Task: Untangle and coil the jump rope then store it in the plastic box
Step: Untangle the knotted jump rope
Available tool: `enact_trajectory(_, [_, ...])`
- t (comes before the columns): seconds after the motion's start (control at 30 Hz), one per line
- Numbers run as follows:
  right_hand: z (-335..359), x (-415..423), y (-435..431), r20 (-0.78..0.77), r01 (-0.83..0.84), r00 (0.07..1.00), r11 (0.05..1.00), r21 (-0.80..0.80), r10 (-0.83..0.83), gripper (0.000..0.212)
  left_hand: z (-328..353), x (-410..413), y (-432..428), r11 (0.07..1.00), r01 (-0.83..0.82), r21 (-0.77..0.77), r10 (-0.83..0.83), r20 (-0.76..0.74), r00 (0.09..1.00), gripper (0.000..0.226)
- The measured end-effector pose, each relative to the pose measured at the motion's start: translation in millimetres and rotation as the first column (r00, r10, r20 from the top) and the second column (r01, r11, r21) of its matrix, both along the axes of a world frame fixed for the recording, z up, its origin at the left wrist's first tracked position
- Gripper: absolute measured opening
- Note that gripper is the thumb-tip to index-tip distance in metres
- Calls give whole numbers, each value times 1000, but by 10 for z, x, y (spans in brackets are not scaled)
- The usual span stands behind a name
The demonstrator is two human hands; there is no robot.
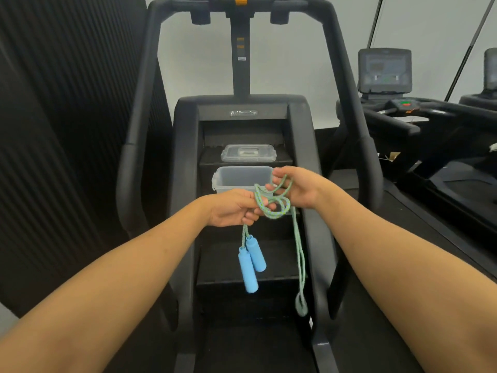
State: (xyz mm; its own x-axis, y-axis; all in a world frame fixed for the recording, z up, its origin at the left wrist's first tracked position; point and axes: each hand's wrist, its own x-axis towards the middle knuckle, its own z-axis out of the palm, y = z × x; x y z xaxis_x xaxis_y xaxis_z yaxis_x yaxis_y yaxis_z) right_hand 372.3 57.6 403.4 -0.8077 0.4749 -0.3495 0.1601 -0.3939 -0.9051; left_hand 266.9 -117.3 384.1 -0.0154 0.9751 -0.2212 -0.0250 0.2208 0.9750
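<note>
Both hands are close together over the steps [220, 267] of a stair machine, each clamped on the jump rope [271, 208]; the left hand [234, 208] pinches the cords, whose two blue handles [251, 262] hang straight down side by side; the right hand [295, 188] grips small loops, with a long doubled strand dropping below; the open plastic box [242, 179] sits just beyond, and its lid [248, 152] farther back.

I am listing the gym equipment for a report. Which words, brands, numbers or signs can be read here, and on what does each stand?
Silver logo on the black stair-climbing machine: blurred, unreadable.
Two orange stickers and a white sticker on its black centre post: too small to read.
Grey screen of the neighbouring black treadmill: blurred, unreadable.
So no text can be quoted.
</note>
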Motion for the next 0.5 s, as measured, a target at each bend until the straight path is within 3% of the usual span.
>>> enact_trajectory(0.07, [32,-13,-12,-55,48,997,999,-22,-49,16,16,0,8,1000,-10,-6,11,9,1000,21])
enact_trajectory(0.17, [187,21,25,-244,113,957,976,-184,-157,21,-16,0,6,1000,-15,-12,15,16,1000,19])
enact_trajectory(0.23, [206,43,11,-200,45,978,997,-55,-55,26,-40,11,18,999,-42,-9,42,47,998,16])
enact_trajectory(0.33, [130,32,-124,-92,-71,993,993,96,80,24,-52,16,49,994,-104,-17,105,58,993,34])
enact_trajectory(0.43, [129,-15,-211,-126,21,992,996,82,-11,29,-30,12,35,995,-104,7,103,110,989,46])
enact_trajectory(0.5, [146,-35,-205,-143,114,985,984,137,-94,31,-4,-9,33,994,-100,33,94,153,984,36])
